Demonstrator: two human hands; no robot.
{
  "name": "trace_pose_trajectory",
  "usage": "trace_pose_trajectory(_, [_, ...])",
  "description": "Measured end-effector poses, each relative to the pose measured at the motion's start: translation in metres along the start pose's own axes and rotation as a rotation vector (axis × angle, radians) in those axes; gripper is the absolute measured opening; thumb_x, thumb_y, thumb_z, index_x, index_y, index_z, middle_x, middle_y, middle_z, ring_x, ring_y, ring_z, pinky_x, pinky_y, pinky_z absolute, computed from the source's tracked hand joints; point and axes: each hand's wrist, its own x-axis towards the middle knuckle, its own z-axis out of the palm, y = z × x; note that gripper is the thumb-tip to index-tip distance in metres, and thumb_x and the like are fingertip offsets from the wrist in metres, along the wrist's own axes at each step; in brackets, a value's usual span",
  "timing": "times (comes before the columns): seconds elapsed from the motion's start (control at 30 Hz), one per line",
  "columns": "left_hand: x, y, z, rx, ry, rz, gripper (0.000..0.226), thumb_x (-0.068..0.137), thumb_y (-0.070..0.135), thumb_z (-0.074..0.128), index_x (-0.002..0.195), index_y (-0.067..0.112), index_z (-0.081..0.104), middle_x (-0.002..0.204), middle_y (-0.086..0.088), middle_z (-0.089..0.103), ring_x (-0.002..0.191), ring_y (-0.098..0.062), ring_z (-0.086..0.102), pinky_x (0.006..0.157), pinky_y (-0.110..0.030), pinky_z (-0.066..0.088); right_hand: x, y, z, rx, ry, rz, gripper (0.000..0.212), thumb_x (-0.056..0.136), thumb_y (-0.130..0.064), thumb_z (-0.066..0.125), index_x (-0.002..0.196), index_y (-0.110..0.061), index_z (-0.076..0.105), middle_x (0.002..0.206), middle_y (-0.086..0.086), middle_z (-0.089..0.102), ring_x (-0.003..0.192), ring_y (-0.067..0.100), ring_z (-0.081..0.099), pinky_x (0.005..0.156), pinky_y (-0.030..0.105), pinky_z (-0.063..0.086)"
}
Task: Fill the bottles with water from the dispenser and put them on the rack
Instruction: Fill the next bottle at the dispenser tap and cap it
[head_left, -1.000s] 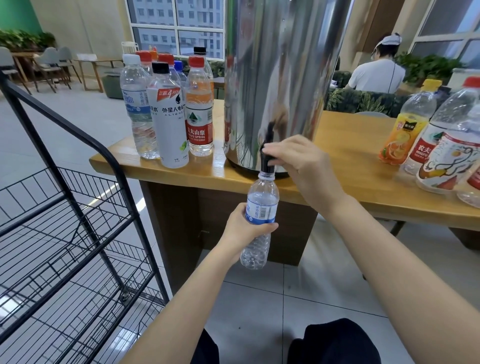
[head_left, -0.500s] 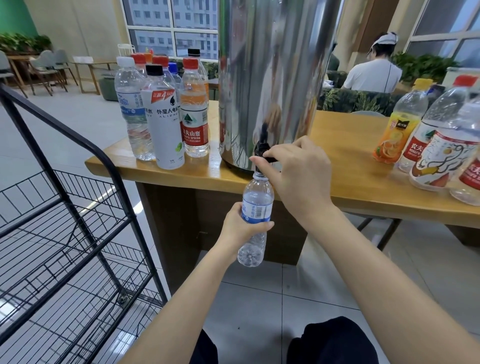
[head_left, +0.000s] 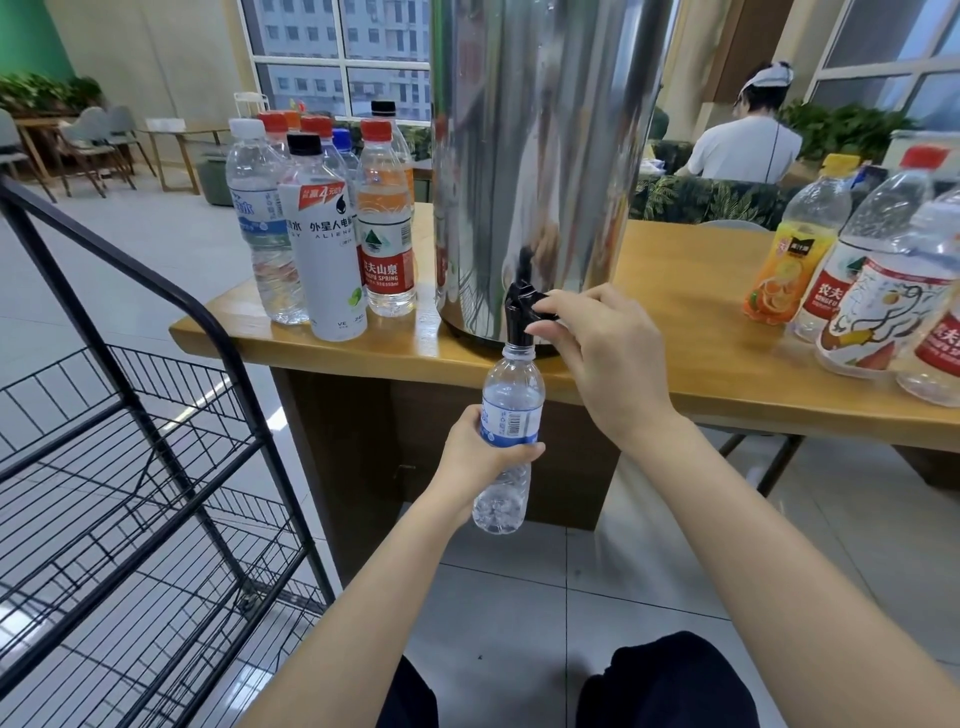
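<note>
Your left hand (head_left: 470, 457) wraps around a small clear bottle (head_left: 506, 436), holding its open mouth right under the black tap (head_left: 522, 314). Your right hand (head_left: 597, 353) pinches the tap's lever on the steel dispenser (head_left: 540, 156), which stands on the wooden table (head_left: 675, 332). The black wire rack (head_left: 130, 467) stands to your left.

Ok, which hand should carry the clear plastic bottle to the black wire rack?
Left hand: it grips the clear bottle and the wire rack stands on its side; the right hand pinches the black tap lever.

One dispenser (head_left: 540, 156), one rack (head_left: 253, 415), one held bottle (head_left: 511, 400).
</note>
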Motion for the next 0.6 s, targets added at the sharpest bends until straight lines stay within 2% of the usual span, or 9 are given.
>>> trace_pose_trajectory(0.1, [0.0009, -0.0003, 0.0001, 0.001, 0.005, -0.002, 0.069, 0.069, 0.017, 0.088, 0.128, 0.021, 0.051, 0.119, 0.004, 0.062, 0.108, -0.013, 0.060, 0.083, -0.024, 0.050, -0.0018, 0.0014, 0.0030, 0.007, 0.046, -0.029, 0.029, 0.093, -0.028, 0.053, 0.101, -0.006, 0.071, 0.088, 0.006, 0.070, 0.078, 0.025, 0.061, 0.061, 0.041, 0.050])
trace_pose_trajectory(0.23, [0.0012, 0.0001, 0.0007, -0.005, 0.007, -0.002, 0.069, 0.069, 0.016, 0.088, 0.127, 0.021, 0.051, 0.118, 0.004, 0.062, 0.102, -0.009, 0.060, 0.078, -0.021, 0.050, -0.0030, 0.0021, 0.0065, 0.008, 0.049, -0.035, 0.028, 0.093, -0.027, 0.053, 0.103, -0.006, 0.070, 0.093, 0.007, 0.071, 0.080, 0.026, 0.062, 0.062, 0.044, 0.052])
trace_pose_trajectory(0.33, [0.0019, 0.0000, 0.0011, -0.002, 0.006, -0.005, 0.070, 0.069, 0.017, 0.088, 0.128, 0.020, 0.050, 0.120, 0.002, 0.062, 0.107, -0.012, 0.060, 0.084, -0.026, 0.052, -0.0043, 0.0038, 0.0077, 0.010, 0.044, -0.032, 0.028, 0.094, -0.026, 0.053, 0.104, -0.006, 0.070, 0.097, 0.007, 0.072, 0.082, 0.024, 0.062, 0.062, 0.044, 0.051])
trace_pose_trajectory(0.6, [0.0017, -0.0011, 0.0008, -0.001, 0.006, 0.002, 0.070, 0.069, 0.016, 0.088, 0.129, 0.019, 0.050, 0.118, 0.003, 0.062, 0.108, -0.013, 0.060, 0.090, -0.029, 0.052, -0.0050, 0.0042, 0.0087, 0.013, 0.024, -0.024, 0.029, 0.095, -0.027, 0.051, 0.106, -0.007, 0.069, 0.096, 0.007, 0.071, 0.081, 0.023, 0.061, 0.061, 0.041, 0.051])
